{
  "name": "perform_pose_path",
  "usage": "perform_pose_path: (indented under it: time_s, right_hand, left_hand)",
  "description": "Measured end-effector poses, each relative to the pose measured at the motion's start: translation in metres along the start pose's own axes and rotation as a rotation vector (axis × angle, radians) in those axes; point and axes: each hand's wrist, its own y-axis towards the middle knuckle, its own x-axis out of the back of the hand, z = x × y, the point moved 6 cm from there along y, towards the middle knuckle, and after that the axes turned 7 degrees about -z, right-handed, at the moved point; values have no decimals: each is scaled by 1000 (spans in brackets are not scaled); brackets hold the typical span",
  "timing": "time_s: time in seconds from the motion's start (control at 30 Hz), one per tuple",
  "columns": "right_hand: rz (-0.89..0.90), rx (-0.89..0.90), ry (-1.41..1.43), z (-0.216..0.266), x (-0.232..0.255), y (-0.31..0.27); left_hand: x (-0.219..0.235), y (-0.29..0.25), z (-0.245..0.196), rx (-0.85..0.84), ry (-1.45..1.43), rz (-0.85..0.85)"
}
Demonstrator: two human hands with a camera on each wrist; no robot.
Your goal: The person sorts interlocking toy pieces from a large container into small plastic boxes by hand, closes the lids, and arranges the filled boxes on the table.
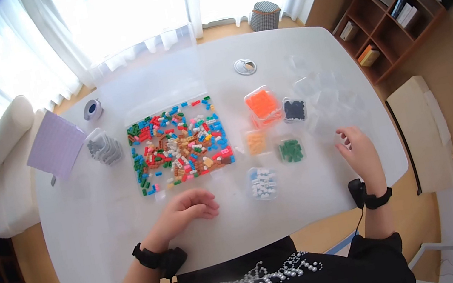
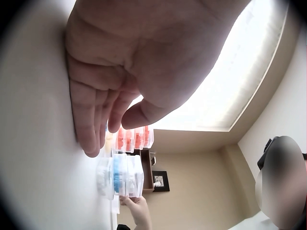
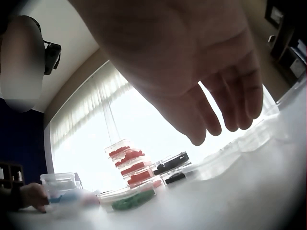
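My left hand (image 1: 187, 212) rests on its side on the table in front of a wide clear case (image 1: 138, 184) of mixed toy bricks (image 1: 178, 144). Its fingers are loosely bent and hold nothing. At the right, my right hand (image 1: 358, 150) hangs over the table beside clear plastic boxes (image 1: 335, 89), fingers slightly bent with no item in their grip. Between the hands stand small clear boxes of sorted bricks: white bricks (image 1: 263, 183), green bricks (image 1: 290, 151), pale orange bricks (image 1: 256, 141), black bricks (image 1: 295, 109) and stacked bright orange bricks (image 1: 262, 103).
The case's clear lid (image 1: 151, 73) stands raised behind it. Left of the case are boxes of grey bricks (image 1: 103, 149), a roll of tape (image 1: 92, 109) and a lilac sheet (image 1: 56, 144) over the table edge. A round sticker (image 1: 245, 66) lies toward the back.
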Motion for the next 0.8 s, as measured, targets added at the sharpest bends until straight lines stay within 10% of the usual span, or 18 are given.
perform_pose_path:
  time_s: [0.27,0.47,0.63,0.8]
  right_hand:
    - [64,-130,792,52,-29,45]
    - [-154,47,835,72,-47,79]
    - [-18,-174,794,46,-58,62]
    - [147,-247,893,49,-68,54]
  left_hand:
    - [-10,2,-22,43,34,-23]
    - [-41,54,-95,-345,296,-37]
    - [-50,149,-115,-643,507,-133]
    - [-76,176,-117,-572,641,-63]
